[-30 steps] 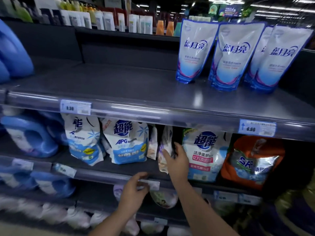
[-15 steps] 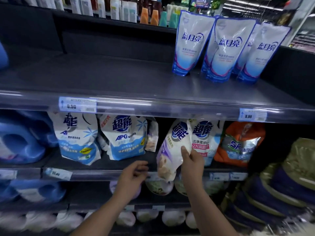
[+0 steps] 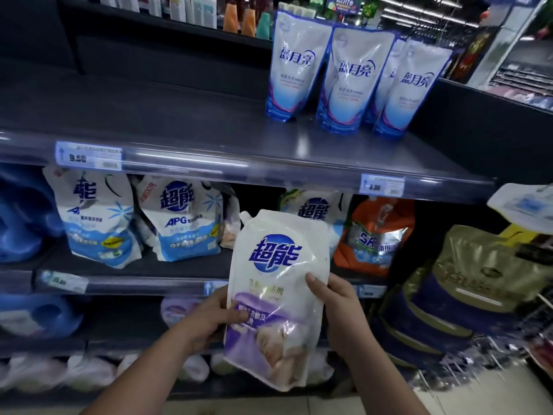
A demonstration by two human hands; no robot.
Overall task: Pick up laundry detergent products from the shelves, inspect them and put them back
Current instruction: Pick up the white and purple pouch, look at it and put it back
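Note:
A white and purple detergent pouch (image 3: 276,283) with a blue round logo is held upright in front of the middle shelf (image 3: 143,284), its front facing me. My left hand (image 3: 214,320) grips its lower left edge, thumb across the purple part. My right hand (image 3: 336,307) holds its right edge, fingers behind and thumb on the front. Behind the pouch, a gap shows between the bags on the middle shelf.
Blue and white detergent bags (image 3: 182,220) and an orange bag (image 3: 377,235) stand on the middle shelf. Several tall blue-white pouches (image 3: 344,79) stand on the upper shelf (image 3: 209,163). Blue jugs (image 3: 24,217) sit left. Gold and purple packs (image 3: 466,289) stack at right.
My right hand pulled the pouch off the middle shelf and out toward me, turning its front to face me. My left hand rose from the shelf edge and took hold of the pouch's left side.

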